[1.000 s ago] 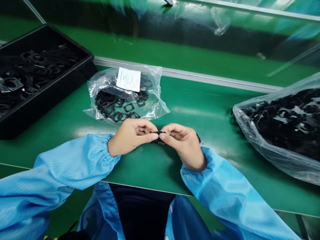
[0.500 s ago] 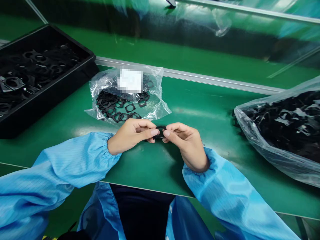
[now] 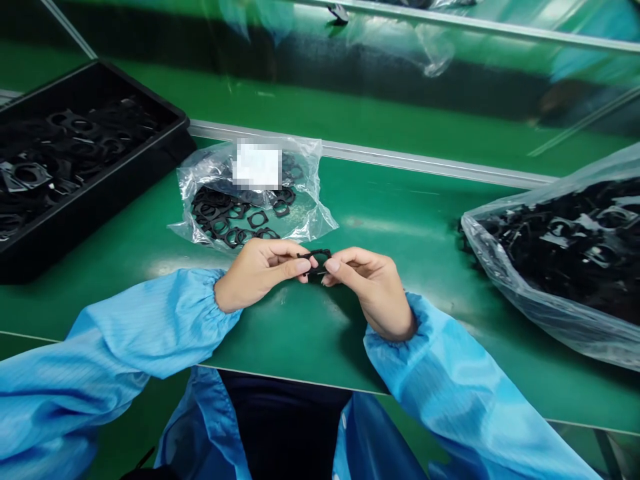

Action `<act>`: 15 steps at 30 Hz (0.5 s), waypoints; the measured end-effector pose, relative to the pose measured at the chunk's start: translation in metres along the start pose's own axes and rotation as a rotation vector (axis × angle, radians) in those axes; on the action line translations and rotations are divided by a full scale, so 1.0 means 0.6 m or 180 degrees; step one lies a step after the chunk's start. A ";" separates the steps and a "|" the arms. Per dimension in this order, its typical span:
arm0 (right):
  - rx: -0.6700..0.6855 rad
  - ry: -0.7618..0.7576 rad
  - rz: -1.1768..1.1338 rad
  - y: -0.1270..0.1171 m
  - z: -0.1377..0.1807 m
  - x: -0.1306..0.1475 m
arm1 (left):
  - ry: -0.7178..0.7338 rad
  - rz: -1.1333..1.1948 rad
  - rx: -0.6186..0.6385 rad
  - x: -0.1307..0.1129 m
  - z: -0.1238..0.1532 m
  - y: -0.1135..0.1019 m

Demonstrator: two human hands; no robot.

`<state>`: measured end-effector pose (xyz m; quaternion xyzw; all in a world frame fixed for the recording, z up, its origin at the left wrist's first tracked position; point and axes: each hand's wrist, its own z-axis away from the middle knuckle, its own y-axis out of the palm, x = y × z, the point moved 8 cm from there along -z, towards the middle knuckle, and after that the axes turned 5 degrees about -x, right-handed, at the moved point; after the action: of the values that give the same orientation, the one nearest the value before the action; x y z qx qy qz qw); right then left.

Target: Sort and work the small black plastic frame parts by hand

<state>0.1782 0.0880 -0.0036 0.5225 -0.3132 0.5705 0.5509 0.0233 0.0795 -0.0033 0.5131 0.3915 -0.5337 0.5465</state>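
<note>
My left hand (image 3: 263, 270) and my right hand (image 3: 367, 283) meet over the green table, both pinching one small black ring-shaped part (image 3: 316, 259) between thumbs and fingertips. The part is held a little above the table surface, tilted so its opening shows. Just behind my hands lies a small clear plastic bag (image 3: 253, 193) with several flat black ring parts inside and a white label on top. Both arms wear blue sleeves.
A black tray (image 3: 113, 190) holding several black parts sits at the far left. A large clear bag (image 3: 545, 300) full of black parts lies at the right. A metal rail (image 3: 425, 163) crosses the green table (image 3: 410, 220) behind the small bag.
The black part has been turned between my fingertips from edge-on to tilted up, so its ring opening now shows. My hands have stayed in nearly the same place.
</note>
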 end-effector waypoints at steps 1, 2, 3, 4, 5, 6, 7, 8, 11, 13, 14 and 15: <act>0.0009 -0.0003 0.0040 0.000 0.000 0.000 | 0.0020 -0.0064 -0.0036 -0.001 0.001 -0.001; 0.0018 -0.0007 0.0083 0.000 0.000 -0.001 | 0.0030 -0.0117 -0.0049 -0.002 0.001 -0.002; 0.0029 -0.0008 0.0118 0.001 0.000 -0.002 | 0.0035 -0.0147 -0.0043 -0.002 0.002 -0.002; 0.0038 -0.0012 0.0131 0.002 0.000 -0.003 | 0.0031 -0.0147 -0.0023 -0.001 0.002 -0.001; 0.0050 -0.0017 0.0115 0.002 0.000 -0.004 | 0.0024 -0.0118 0.0001 0.000 0.002 0.001; 0.0071 -0.0023 0.0077 0.004 0.001 -0.004 | 0.0016 -0.0066 0.0018 0.002 0.003 0.002; 0.0102 -0.0024 0.0032 0.006 0.001 -0.005 | 0.0012 -0.0003 0.0028 0.004 0.003 0.003; 0.0134 -0.0023 -0.0005 0.008 0.002 -0.005 | 0.0014 0.0062 0.0031 0.005 0.003 0.004; 0.0194 -0.0031 0.0007 0.012 0.004 -0.006 | 0.0021 0.0160 0.0066 0.009 0.004 0.006; 0.0162 -0.0090 0.0110 0.012 0.004 -0.004 | -0.0045 0.0022 0.0143 0.014 0.006 0.009; 0.0144 -0.0141 0.0183 0.011 0.004 -0.001 | -0.0080 -0.0096 0.0182 0.016 0.007 0.010; 0.0132 -0.0191 0.0275 0.011 0.004 0.001 | -0.0092 -0.0218 0.0208 0.016 0.008 0.011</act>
<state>0.1725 0.0845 -0.0006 0.5367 -0.3400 0.5841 0.5052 0.0305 0.0727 -0.0112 0.5091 0.3833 -0.5719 0.5165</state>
